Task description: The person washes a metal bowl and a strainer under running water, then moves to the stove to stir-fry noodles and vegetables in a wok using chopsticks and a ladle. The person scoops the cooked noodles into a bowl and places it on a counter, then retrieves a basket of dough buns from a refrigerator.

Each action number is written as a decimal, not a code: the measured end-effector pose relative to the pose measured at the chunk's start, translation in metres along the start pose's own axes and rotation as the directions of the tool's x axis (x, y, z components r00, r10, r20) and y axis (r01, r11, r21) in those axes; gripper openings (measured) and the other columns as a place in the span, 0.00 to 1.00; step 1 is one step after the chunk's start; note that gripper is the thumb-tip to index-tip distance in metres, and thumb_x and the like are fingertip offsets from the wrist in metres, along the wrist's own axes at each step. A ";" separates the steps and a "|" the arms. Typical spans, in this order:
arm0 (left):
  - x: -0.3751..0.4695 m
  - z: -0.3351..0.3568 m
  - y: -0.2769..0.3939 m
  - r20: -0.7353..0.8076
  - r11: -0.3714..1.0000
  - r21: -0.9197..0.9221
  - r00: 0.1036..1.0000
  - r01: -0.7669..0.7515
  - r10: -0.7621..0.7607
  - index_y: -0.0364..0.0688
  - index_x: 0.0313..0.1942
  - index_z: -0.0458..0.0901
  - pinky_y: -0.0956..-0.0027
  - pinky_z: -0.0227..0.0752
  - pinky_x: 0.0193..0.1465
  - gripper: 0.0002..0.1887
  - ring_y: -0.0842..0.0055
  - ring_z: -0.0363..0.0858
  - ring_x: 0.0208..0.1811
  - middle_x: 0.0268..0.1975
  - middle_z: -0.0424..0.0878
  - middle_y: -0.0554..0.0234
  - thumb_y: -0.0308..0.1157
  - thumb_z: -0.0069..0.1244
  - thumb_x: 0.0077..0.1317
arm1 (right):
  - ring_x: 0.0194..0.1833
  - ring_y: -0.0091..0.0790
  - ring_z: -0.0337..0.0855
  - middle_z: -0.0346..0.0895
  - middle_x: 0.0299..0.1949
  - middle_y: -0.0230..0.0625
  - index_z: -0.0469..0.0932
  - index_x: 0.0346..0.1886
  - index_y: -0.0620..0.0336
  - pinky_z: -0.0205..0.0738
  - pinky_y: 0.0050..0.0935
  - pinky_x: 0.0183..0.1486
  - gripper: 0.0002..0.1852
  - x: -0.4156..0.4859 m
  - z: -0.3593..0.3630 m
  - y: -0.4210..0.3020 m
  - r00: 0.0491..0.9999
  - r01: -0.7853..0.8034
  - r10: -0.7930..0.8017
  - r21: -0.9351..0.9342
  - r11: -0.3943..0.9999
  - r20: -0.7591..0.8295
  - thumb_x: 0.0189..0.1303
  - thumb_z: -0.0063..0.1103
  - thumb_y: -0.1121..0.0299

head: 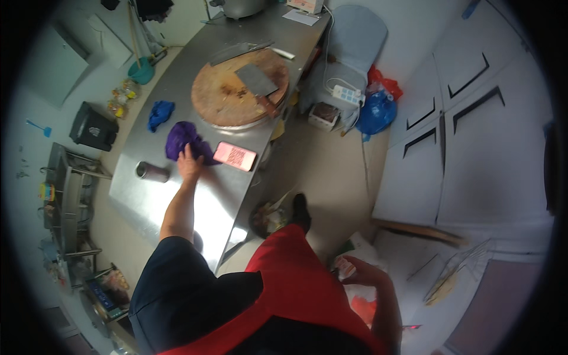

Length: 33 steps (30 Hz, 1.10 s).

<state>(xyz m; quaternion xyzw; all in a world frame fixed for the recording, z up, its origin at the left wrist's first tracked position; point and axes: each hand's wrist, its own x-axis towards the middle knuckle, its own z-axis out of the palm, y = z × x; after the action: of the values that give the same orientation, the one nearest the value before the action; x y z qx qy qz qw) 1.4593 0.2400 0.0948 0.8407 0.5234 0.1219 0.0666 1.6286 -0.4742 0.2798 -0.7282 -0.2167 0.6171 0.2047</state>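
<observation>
On the steel table, my left hand point(191, 166) reaches onto a crumpled purple cloth point(181, 138), its fingers spread against the near side. Just right of the cloth lies a phone point(235, 156) with a lit pink screen showing a code. A cylindrical container point(152, 172) is left of my forearm. Down at my right side, my right hand point(361, 270) is closed around a small whitish item point(345, 267), too blurred to name. Behind that hand are pale plastic bags point(364, 248). Farther up, a round wooden chopping block point(222, 95) carries a cleaver point(257, 80).
A second blade point(228, 54) lies at the block's far edge. A blue cloth point(160, 114) rests on the steel table point(133, 186). A bin of scraps point(266, 219) stands beside my foot. A chair point(355, 40) holds a power strip point(348, 94). White cabinets point(479, 164) line the right.
</observation>
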 end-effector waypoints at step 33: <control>-0.098 -0.252 0.402 0.000 0.430 -0.895 0.966 0.114 -0.258 0.35 0.69 0.68 0.66 0.74 0.62 0.32 0.69 0.80 0.57 0.60 0.79 0.50 0.20 0.55 0.62 | 0.53 0.30 0.86 0.84 0.52 0.34 0.79 0.62 0.61 0.85 0.28 0.56 0.18 0.238 -0.240 -0.414 0.452 0.024 -0.729 0.810 0.586 0.514 0.72 0.64 0.67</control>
<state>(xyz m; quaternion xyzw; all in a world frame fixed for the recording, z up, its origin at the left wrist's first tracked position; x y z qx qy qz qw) 1.6958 -0.0295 0.4198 0.6077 0.4749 0.4263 0.4726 1.8744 -0.0060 0.3578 -0.1383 -0.2037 0.8381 0.4869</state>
